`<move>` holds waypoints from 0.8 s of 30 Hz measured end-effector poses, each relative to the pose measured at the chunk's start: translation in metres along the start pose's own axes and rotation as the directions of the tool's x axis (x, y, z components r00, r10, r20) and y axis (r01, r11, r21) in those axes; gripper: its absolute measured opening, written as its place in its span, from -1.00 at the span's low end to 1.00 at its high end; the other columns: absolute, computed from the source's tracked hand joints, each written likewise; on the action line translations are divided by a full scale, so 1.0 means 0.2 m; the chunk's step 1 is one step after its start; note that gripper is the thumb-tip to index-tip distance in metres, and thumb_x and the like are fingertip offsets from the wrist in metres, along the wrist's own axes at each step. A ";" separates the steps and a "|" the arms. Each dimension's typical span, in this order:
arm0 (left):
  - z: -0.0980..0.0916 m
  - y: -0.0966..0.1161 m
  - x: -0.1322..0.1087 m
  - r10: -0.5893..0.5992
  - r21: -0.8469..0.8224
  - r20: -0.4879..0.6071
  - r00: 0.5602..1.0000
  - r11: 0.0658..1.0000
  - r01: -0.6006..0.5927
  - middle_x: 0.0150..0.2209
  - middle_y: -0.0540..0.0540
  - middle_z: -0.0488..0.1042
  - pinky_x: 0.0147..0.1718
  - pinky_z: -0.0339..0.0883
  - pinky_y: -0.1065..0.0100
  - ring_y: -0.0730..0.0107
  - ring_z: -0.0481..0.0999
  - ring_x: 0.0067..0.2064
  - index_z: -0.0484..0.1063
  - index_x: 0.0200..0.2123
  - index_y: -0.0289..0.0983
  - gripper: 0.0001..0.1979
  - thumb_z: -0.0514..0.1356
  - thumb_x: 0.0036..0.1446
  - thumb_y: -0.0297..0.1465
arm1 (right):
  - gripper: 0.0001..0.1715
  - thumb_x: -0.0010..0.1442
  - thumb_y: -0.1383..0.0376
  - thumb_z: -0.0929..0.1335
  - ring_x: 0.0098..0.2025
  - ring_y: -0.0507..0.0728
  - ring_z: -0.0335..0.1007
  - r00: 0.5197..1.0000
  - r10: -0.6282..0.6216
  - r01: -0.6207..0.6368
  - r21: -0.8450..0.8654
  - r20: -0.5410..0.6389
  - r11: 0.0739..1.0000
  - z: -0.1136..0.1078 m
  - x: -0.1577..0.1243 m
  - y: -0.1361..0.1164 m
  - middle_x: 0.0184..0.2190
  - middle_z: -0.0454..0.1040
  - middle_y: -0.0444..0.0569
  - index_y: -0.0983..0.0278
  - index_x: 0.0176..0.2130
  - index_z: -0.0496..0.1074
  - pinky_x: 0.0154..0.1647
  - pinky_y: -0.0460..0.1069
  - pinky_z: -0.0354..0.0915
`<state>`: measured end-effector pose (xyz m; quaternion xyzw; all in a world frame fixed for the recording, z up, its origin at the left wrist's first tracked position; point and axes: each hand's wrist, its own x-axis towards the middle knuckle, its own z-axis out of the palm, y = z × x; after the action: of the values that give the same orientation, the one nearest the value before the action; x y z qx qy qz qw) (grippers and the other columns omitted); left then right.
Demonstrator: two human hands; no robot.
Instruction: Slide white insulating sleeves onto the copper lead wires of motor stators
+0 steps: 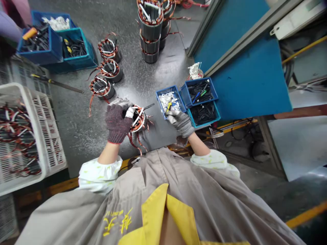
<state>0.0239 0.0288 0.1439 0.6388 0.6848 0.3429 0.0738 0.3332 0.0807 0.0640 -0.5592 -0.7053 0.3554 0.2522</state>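
At far left, a white slatted plastic crate (33, 136) holds a heap of copper-wired coils. Beyond it stand three bins: a blue bin (38, 46) of black sleeves with an orange-handled tool on top, a blue bin (43, 15) of white pieces, and a teal bin (75, 47) of black pieces with yellow bits among them. A long yellow-handled rod (57, 81) lies on the grey tabletop (76, 132) between these bins and the crate.

Three wound stators (107, 63) stand in a loose row, just apart. The left hand (117, 122), in a dark knit glove, is clamped on a fourth, the held stator (138, 119), at the tabletop's near side; whether it rests on the surface is hidden. A dark tool (148, 107) pokes from its windings. Farther back, two stacks of stators (150, 34) rise, the nearer three high.

The right hand (181, 123), in a grey glove, reaches the corner of a blue tray of white pieces (168, 100); whether it is closed on anything I cannot tell. Past the tray sit a blue bin of black sleeves (199, 92), a teal bin of black pieces (204, 114), and a cup of white ties (195, 71). Open tabletop lies between the two hands and the row of stators.
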 end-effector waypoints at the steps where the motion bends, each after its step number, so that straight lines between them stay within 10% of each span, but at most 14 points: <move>1: 0.00 0.00 0.00 0.001 -0.003 0.008 1.000 1.000 -0.001 0.14 -0.28 0.71 0.49 0.32 -0.18 -0.14 0.57 0.36 0.67 0.04 -0.15 -0.72 0.23 0.46 -0.19 | -0.66 0.45 0.33 0.41 0.18 0.34 0.70 0.998 -0.037 0.040 -0.070 0.041 0.997 0.04 0.00 -0.06 0.11 0.75 0.19 0.30 0.10 0.73 0.38 0.21 0.54; 9: -0.02 0.03 0.00 -0.021 0.024 0.037 0.999 1.000 0.020 0.17 -0.22 0.69 0.51 0.32 -0.17 -0.11 0.56 0.39 0.68 0.05 -0.12 -0.76 0.24 0.46 -0.26 | -0.49 0.60 0.36 0.34 0.22 0.45 0.67 0.952 -0.077 0.215 -0.464 0.298 0.860 0.10 0.08 -0.27 0.27 0.67 0.30 0.29 0.39 0.66 0.28 0.26 0.57; 20: -0.01 0.00 0.00 -0.038 0.013 0.056 0.998 0.999 0.038 0.21 -0.21 0.67 0.53 0.30 -0.16 -0.10 0.54 0.42 0.66 0.10 -0.09 -0.75 0.27 0.45 -0.26 | -0.52 0.61 0.35 0.31 0.25 0.44 0.65 0.935 -0.149 0.271 -0.378 0.321 0.885 0.15 0.07 -0.28 0.24 0.67 0.34 0.33 0.32 0.68 0.36 0.28 0.53; 24: -0.01 0.02 0.00 -0.038 0.040 0.052 0.998 0.999 0.036 0.17 -0.21 0.69 0.52 0.32 -0.16 -0.09 0.55 0.40 0.66 0.08 -0.11 -0.75 0.23 0.47 -0.27 | -0.60 0.61 0.34 0.35 0.29 0.33 0.66 0.979 -0.146 0.166 -0.149 0.141 0.975 0.18 0.12 -0.14 0.26 0.69 0.23 0.31 0.23 0.72 0.47 0.22 0.50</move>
<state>0.0256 0.0284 0.1477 0.6360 0.7011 0.3110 0.0856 0.2839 0.0919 0.0628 -0.4962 -0.7881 0.3122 0.1878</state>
